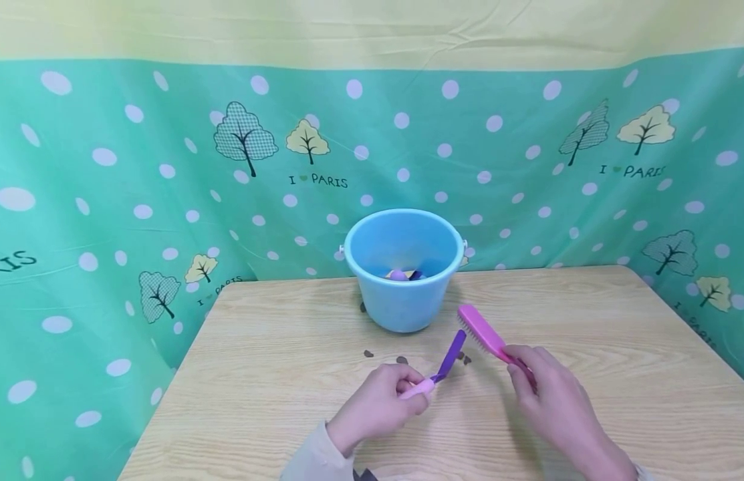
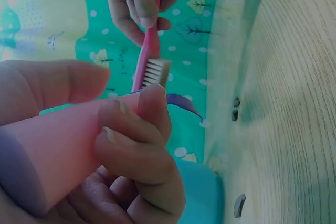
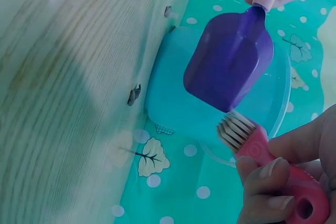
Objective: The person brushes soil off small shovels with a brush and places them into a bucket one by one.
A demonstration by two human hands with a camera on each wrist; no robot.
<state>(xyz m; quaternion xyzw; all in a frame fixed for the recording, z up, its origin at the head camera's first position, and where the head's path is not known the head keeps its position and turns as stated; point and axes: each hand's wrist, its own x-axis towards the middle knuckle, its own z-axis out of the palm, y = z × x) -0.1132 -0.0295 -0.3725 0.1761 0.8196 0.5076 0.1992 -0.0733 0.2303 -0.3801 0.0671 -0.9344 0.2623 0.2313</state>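
My left hand (image 1: 380, 401) grips the pink handle of a small toy shovel (image 1: 452, 354) with a purple blade, held above the table. In the right wrist view the broad blade (image 3: 228, 59) shows with no bits on its visible face. My right hand (image 1: 555, 401) holds a pink brush (image 1: 482, 332) by its handle, its bristles (image 2: 156, 72) pointing toward the shovel. Brush head and shovel tip are close together; whether they touch I cannot tell. Several small dark bits (image 1: 402, 360) lie on the table beyond my hands and below the tools.
A light blue bucket (image 1: 402, 300) stands at the back middle of the wooden table (image 1: 257, 387). Inside it are a purple round thing (image 1: 398, 274) and other partly hidden items. A green dotted curtain (image 1: 402, 147) hangs behind and at both sides.
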